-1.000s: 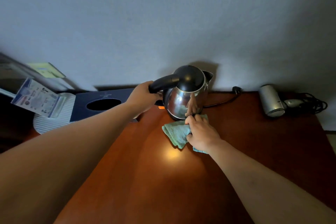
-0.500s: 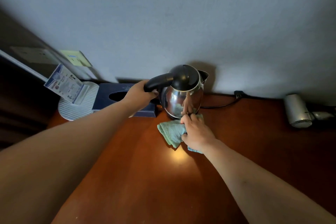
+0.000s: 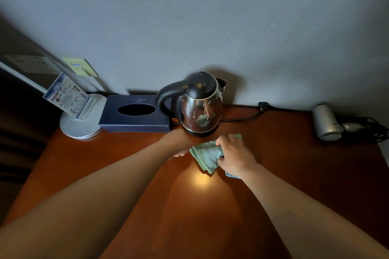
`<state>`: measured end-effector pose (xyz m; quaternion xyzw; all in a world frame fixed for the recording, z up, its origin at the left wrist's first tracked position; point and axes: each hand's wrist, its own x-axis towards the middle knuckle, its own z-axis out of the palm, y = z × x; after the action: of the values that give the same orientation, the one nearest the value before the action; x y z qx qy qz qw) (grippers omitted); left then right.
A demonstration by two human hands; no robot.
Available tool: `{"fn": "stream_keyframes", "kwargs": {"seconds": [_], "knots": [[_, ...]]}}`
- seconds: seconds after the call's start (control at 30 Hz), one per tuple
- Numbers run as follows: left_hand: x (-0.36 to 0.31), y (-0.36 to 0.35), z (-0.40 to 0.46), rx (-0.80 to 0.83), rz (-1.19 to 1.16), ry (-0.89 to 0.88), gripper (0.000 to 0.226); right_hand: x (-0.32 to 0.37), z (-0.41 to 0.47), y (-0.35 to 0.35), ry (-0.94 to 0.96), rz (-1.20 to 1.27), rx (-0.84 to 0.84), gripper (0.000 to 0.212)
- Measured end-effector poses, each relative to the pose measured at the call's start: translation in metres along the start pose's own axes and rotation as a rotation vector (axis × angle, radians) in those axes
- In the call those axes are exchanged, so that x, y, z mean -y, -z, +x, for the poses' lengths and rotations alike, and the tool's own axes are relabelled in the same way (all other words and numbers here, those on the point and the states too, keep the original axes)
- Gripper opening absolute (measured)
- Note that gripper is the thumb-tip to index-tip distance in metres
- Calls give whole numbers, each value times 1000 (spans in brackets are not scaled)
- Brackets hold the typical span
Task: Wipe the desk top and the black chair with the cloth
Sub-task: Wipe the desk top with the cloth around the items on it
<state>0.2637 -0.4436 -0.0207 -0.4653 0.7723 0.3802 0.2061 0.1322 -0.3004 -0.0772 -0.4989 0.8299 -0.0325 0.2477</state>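
While the folded green terry cloth (image 3: 207,156) lay on the glossy reddish-brown wooden desk top (image 3: 284,164), just in front of the kettle, the right hand (image 3: 235,154) gripped it from above, fingers curled over its far edge and thumb tucked against its near side. Beside it the left hand (image 3: 179,143) was low over the desk at the kettle's base, holding nothing that could be seen; its fingers were mostly hidden behind the wrist, so whether they were straight or curled could not be told. A shiny steel electric kettle with a black lid and handle (image 3: 200,105) stood upright near the wall, its black cord (image 3: 246,117) trailing right. Left of it sat a dark blue tissue box (image 3: 134,119) and a round ribbed silver stand (image 3: 81,126) bearing a printed card (image 3: 67,95). A silver hair dryer (image 3: 326,123) lay at the far right.
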Motion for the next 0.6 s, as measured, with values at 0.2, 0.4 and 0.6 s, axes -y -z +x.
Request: {"fn": "stream_keyframes", "kwargs": {"seconds": [0.2, 0.4, 0.6], "knots": [[-42, -57, 5, 0, 112, -304, 42, -43, -27, 4, -94, -25, -130, 43], [-67, -107, 25, -20, 261, -400, 51, -81, -35, -10, -154, 12, -186, 54], [-56, -152, 37, -128, 549, -430, 65, -97, -31, -41, -124, 30, -29, 61]]}}
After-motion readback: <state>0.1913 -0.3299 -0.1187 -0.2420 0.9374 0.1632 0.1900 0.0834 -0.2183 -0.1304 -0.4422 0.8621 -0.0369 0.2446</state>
